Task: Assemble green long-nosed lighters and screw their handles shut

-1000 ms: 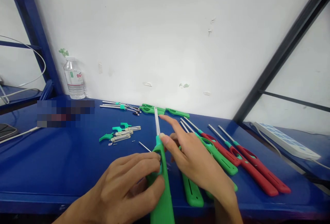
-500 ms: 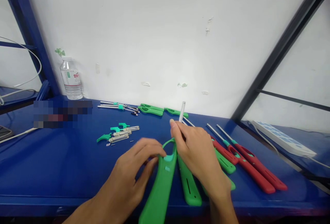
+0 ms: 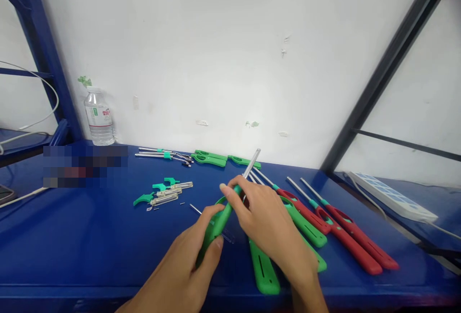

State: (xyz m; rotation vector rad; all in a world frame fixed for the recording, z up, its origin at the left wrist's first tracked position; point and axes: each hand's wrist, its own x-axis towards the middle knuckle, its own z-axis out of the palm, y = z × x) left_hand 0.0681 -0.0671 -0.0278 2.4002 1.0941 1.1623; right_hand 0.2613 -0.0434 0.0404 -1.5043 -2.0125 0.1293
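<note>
A green stick lighter (image 3: pixel 222 220), its metal tube pointing up and away, is held between both hands and turned edge-on. My left hand (image 3: pixel 187 255) is closed round its green body, thumb along the near side. My right hand (image 3: pixel 266 219) grips it near the base of the tube, fingers curled and partly hidden. Behind my left hand, a thin metal rod (image 3: pixel 195 209) and a clear piece (image 3: pixel 228 236) show on the table; whether they are one tool I cannot tell. Beneath my right forearm lies another green lighter (image 3: pixel 264 267).
Red lighters (image 3: pixel 355 236) and green ones lie to the right. Clear fuel tanks with teal triggers (image 3: pixel 163 193), metal tubes with wires (image 3: pixel 154 155) and green shells (image 3: pixel 211 159) lie farther back. A water bottle (image 3: pixel 100 121) and a power strip (image 3: pixel 392 195) stand at the sides.
The lighter has turned from facing me to edge-on and tilted right. My left hand has moved from its trigger opening to wrap its body. The rod and clear piece have come into view.
</note>
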